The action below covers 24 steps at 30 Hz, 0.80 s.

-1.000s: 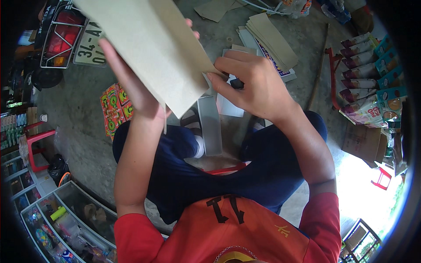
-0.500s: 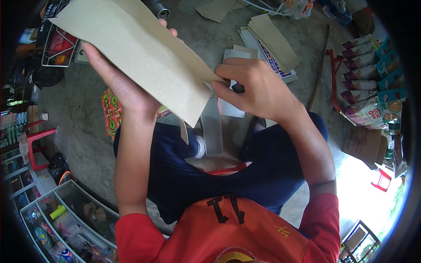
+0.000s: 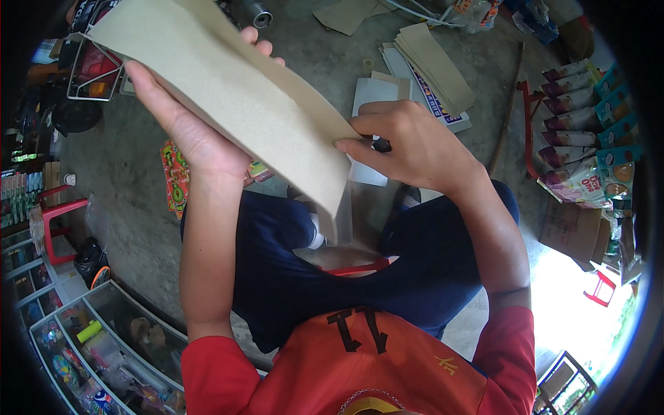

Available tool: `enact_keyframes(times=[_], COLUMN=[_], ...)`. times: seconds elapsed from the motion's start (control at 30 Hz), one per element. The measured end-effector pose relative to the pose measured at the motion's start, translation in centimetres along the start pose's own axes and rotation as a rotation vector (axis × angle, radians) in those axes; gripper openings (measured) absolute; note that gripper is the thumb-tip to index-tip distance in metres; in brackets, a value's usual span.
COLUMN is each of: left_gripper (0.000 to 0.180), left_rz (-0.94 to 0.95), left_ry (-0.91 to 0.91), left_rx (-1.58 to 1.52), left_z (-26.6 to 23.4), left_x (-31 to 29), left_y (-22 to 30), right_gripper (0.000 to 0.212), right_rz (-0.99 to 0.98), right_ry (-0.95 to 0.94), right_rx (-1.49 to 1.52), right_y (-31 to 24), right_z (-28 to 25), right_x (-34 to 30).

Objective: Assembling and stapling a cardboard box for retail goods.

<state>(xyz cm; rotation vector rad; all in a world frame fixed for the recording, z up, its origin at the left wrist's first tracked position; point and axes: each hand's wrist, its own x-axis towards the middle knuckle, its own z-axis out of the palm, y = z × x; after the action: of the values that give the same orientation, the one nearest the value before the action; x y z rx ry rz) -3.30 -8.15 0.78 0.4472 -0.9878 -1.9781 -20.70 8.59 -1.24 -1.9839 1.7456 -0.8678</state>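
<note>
A long tan cardboard sheet (image 3: 235,97) with a bent-up side slants across the upper middle, lifted above the floor. Beneath it, my left hand (image 3: 200,142) cradles the sheet, thumb along the near edge and fingertips curling over the far one. My right hand (image 3: 418,142) is closed, pinching the sheet's right edge between thumb and forefinger. A small black thing (image 3: 380,144) shows within the right hand's grip; its kind is hidden. Below the sheet's lower corner, a translucent flat strip (image 3: 340,232) lies between my feet, partly covered.
Tan cardboard strips (image 3: 436,69) are stacked on a printed board beyond my right hand. A white board (image 3: 370,173) lies partly hidden behind that hand. Colourful printed sheets (image 3: 174,183) rest on the floor at left. A glass display case (image 3: 114,304) stands lower left; packaged bags (image 3: 570,124) stand at right.
The sheet has shifted slightly right and its near side has tilted, showing more of the bent edge. My right hand has moved slightly right, still pinching it.
</note>
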Motion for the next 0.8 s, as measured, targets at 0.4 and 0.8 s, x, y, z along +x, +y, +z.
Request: enact_keyframes(times=[0.4,0.8], left_gripper=[0.094,0.103], left_rz=[-0.103,-0.119], left_ry=[-0.007,-0.109], left_rx=[-0.125,-0.084], left_z=[0.1,0.4], left_x=[0.1,-0.5], left_y=[-0.1,-0.4], right_gripper=[0.030,0.022], right_rz=[0.204,0.161], right_ry=[-0.167,-0.175], right_rx=[0.004,-0.002], right_y=[-0.3,0.7], right_z=[-1.3,-0.9], right_x=[-0.4,-0.7])
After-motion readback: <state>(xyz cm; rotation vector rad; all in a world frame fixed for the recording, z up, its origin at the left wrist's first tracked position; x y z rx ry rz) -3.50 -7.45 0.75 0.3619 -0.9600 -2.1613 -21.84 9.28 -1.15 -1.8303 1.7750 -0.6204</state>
